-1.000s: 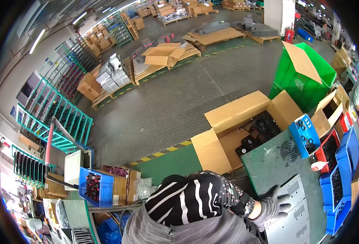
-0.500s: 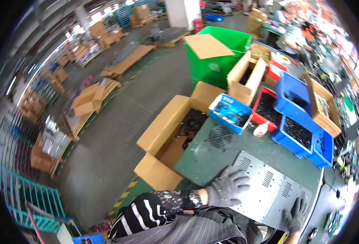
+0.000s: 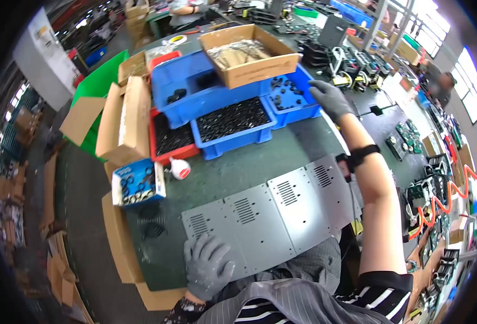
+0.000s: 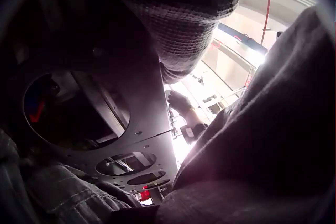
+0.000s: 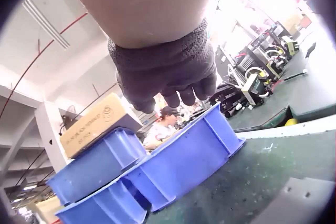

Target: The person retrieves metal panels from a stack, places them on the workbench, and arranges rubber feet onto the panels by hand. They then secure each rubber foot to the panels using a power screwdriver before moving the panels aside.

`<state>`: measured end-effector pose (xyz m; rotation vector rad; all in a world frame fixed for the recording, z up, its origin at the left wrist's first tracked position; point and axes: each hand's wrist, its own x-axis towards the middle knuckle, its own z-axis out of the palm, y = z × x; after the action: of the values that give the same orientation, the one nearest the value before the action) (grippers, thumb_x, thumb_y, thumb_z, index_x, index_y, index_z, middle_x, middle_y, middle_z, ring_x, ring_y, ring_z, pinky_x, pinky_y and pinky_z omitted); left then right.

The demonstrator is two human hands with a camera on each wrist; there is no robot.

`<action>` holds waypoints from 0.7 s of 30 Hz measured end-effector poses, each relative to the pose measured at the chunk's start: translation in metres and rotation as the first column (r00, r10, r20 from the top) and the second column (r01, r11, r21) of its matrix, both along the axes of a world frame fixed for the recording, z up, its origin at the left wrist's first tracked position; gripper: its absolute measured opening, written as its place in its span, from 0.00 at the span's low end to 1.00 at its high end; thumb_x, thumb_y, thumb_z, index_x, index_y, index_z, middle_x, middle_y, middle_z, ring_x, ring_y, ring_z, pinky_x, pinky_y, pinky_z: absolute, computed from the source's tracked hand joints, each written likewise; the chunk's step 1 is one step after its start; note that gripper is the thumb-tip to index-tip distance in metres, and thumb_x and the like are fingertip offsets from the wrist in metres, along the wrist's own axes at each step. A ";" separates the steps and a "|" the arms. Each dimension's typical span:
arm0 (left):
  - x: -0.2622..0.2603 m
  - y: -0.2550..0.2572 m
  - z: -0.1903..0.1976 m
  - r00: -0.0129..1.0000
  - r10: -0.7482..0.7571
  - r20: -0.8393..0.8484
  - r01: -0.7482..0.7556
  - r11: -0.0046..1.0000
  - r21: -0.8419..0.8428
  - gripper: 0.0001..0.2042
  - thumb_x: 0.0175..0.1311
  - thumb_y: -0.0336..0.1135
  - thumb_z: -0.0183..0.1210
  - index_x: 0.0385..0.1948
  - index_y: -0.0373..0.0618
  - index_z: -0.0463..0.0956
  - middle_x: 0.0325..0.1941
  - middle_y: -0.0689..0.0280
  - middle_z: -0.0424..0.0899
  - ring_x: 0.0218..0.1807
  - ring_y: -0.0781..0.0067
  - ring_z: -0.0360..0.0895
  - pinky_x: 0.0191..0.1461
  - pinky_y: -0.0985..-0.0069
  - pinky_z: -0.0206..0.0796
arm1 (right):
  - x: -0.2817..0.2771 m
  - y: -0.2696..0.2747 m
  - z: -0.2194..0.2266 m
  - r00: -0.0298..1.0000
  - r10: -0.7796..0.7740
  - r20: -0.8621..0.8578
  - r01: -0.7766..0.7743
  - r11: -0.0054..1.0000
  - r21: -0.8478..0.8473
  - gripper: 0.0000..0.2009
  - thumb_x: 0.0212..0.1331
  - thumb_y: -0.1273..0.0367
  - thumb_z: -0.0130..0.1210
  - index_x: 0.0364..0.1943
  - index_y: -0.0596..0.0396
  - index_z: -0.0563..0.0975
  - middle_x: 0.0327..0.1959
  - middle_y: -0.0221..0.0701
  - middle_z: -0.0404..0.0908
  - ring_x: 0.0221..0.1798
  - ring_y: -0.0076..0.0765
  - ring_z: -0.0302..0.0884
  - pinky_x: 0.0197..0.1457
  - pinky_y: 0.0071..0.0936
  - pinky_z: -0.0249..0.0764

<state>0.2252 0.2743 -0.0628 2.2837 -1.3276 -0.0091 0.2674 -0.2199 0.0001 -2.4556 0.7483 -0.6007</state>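
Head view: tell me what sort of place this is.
Most likely a factory assembly bench. A long vented metal panel lies on the green worktable, blue bins of small black parts stand behind it, and cardboard cartons sit at the table's edge.

Green workbench [image 3: 260, 162], scuffed and worn. Flat under the left hand [image 3: 206, 264]: long grey metal panel [image 3: 281, 210] with louvred vents, stretching away toward the right forearm. Just ahead of the left hand, on bare bench: black round fan grille [image 3: 151, 229]. Farther ahead: small blue box [image 3: 138, 183] of black rings, white glue bottle [image 3: 180, 168] beside it, red bin [image 3: 168, 141]. Below the right hand [image 3: 331, 99]: blue bins [image 3: 233, 127] of black parts, side by side.
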 end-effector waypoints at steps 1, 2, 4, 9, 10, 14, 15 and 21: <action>0.000 0.000 0.000 0.999 0.034 -0.006 -0.034 0.999 0.011 0.18 0.44 0.43 0.58 0.37 0.46 0.77 0.47 0.60 0.74 0.55 0.53 0.64 0.62 0.49 0.45 | 0.010 0.002 -0.002 0.999 0.043 -0.019 -0.043 0.999 0.021 0.20 0.52 0.56 0.52 0.48 0.45 0.77 0.41 0.44 0.80 0.46 0.43 0.78 0.52 0.32 0.69; -0.001 0.000 0.001 1.000 0.027 -0.005 -0.027 1.000 0.007 0.18 0.44 0.43 0.58 0.37 0.46 0.77 0.47 0.60 0.74 0.55 0.53 0.64 0.62 0.49 0.45 | 0.019 0.010 0.002 0.995 0.043 -0.093 -0.035 0.996 0.080 0.20 0.52 0.56 0.52 0.48 0.46 0.77 0.42 0.45 0.79 0.47 0.44 0.77 0.53 0.32 0.69; -0.002 0.000 0.003 0.997 0.072 -0.018 -0.070 0.996 0.060 0.16 0.44 0.44 0.58 0.36 0.50 0.79 0.47 0.63 0.75 0.56 0.56 0.64 0.62 0.48 0.44 | 0.045 -0.007 -0.019 0.938 0.093 -0.335 -0.084 0.996 0.040 0.30 0.50 0.53 0.52 0.58 0.49 0.68 0.54 0.43 0.73 0.57 0.45 0.70 0.58 0.34 0.66; 0.002 0.001 -0.002 0.997 0.073 -0.032 -0.070 0.994 0.083 0.16 0.43 0.46 0.58 0.35 0.52 0.80 0.47 0.66 0.75 0.56 0.58 0.64 0.61 0.45 0.43 | 0.091 -0.020 -0.024 0.777 -0.004 -0.629 0.093 0.990 0.108 0.36 0.49 0.51 0.53 0.63 0.50 0.60 0.62 0.44 0.64 0.61 0.43 0.66 0.62 0.37 0.64; 0.002 0.000 -0.001 0.996 0.076 -0.041 -0.072 0.994 0.084 0.16 0.43 0.46 0.58 0.35 0.52 0.80 0.47 0.66 0.75 0.56 0.58 0.64 0.61 0.45 0.43 | 0.096 -0.022 -0.028 0.752 0.027 -0.658 0.113 0.979 0.169 0.34 0.51 0.53 0.52 0.62 0.50 0.61 0.62 0.44 0.63 0.61 0.43 0.66 0.62 0.38 0.64; 0.006 0.003 -0.002 0.998 0.048 -0.037 -0.047 0.998 0.047 0.14 0.44 0.44 0.57 0.32 0.49 0.79 0.45 0.63 0.75 0.55 0.55 0.64 0.62 0.49 0.45 | 0.117 -0.025 -0.026 0.573 0.220 -0.789 -0.138 0.975 0.171 0.27 0.54 0.55 0.49 0.57 0.52 0.67 0.56 0.42 0.70 0.56 0.43 0.71 0.58 0.35 0.67; 0.006 0.004 -0.004 0.998 0.042 -0.040 -0.041 0.999 0.029 0.14 0.45 0.44 0.56 0.32 0.49 0.79 0.44 0.64 0.75 0.55 0.56 0.63 0.62 0.49 0.45 | 0.119 -0.067 -0.072 0.455 0.454 -0.766 -0.459 0.857 0.235 0.27 0.52 0.54 0.51 0.55 0.51 0.68 0.52 0.40 0.72 0.53 0.42 0.72 0.56 0.36 0.67; 0.009 0.006 -0.009 1.000 0.014 0.006 -0.014 1.000 0.001 0.13 0.48 0.46 0.55 0.31 0.50 0.78 0.43 0.65 0.75 0.54 0.57 0.63 0.60 0.51 0.47 | 0.107 -0.003 -0.008 0.754 0.353 -0.554 0.015 0.834 0.551 0.23 0.44 0.60 0.53 0.48 0.49 0.72 0.44 0.35 0.74 0.41 0.40 0.75 0.40 0.38 0.71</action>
<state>0.2338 0.2806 -0.0718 2.2957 -1.3151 0.0021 0.3741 -0.2227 -0.0079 -2.1297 0.7741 0.5197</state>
